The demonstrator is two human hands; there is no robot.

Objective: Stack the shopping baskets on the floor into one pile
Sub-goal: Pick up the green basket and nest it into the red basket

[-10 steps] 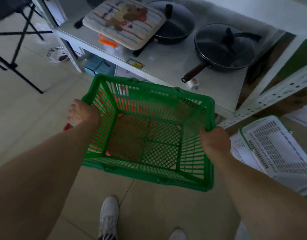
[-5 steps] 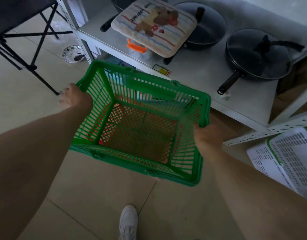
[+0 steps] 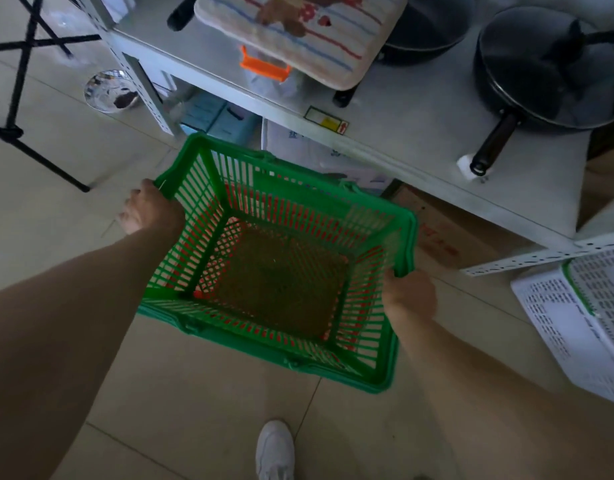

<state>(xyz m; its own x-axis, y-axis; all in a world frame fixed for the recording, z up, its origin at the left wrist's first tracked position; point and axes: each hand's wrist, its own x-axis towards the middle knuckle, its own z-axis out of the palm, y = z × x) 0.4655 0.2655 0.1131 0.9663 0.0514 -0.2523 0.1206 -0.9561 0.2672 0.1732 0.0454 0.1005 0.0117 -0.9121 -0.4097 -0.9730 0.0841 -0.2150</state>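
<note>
A green shopping basket [image 3: 367,372] fills the middle of the head view, open side up. Through its mesh walls show the red slats of a second basket [image 3: 212,209] nested beneath it. My left hand [image 3: 149,213] grips the basket's left rim and my right hand [image 3: 409,296] grips its right rim. The stack sits low above the tiled floor, just in front of a white metal shelf; I cannot tell whether it touches the floor.
The white shelf [image 3: 419,133] carries two black pans [image 3: 547,71], a striped cushion [image 3: 298,32] and an orange-lidded box. A white basket with green trim [image 3: 582,323] lies at the right. A black folding stand [image 3: 18,129] is at left; my white shoe [image 3: 274,452] is below.
The green basket has sunk lower and settled over the red one, whose slats now show all around. My view has moved closer to the shelf. Both hands keep their hold.
</note>
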